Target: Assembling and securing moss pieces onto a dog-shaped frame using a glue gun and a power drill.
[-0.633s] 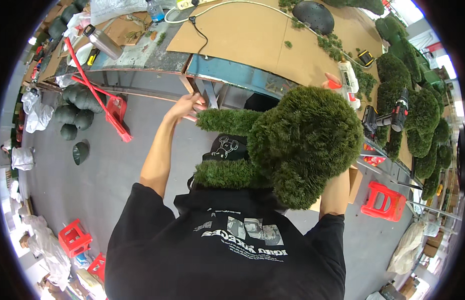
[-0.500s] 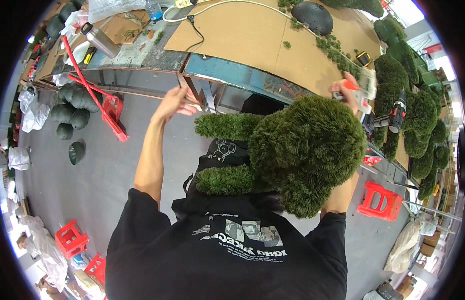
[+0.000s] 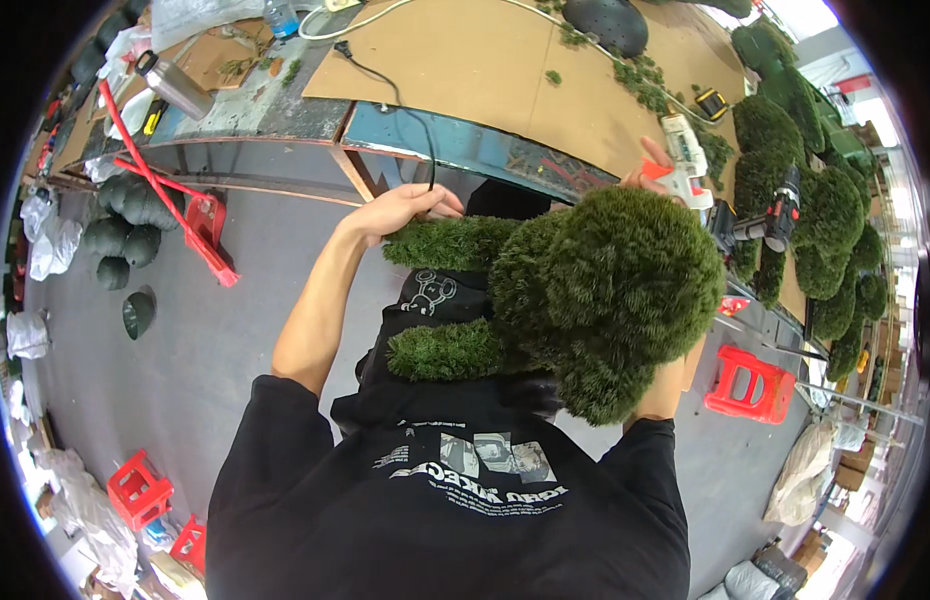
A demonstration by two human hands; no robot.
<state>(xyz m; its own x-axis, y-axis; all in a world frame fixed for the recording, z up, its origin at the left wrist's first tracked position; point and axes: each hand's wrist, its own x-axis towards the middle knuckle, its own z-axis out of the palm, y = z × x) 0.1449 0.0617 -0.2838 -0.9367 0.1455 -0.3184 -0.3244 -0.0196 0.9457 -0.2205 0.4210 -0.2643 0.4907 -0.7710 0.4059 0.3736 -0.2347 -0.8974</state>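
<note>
Topiary figure [image 3: 595, 290] lies limbs leftward, left hand [image 3: 395, 210] gripping one; right fingers [image 3: 645, 168] seemingly clutch glue gun [image 3: 683, 160].

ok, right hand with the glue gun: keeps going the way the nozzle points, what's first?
Probably the grass-covered figure: the right hand holds the glue gun just above its round top. Depth and nozzle angle unclear.

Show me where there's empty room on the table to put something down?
The brown cardboard is mostly bare between the black cord and the green scraps. It's crowded at the left end around the steel bottle, and on the right by the drill.
</note>
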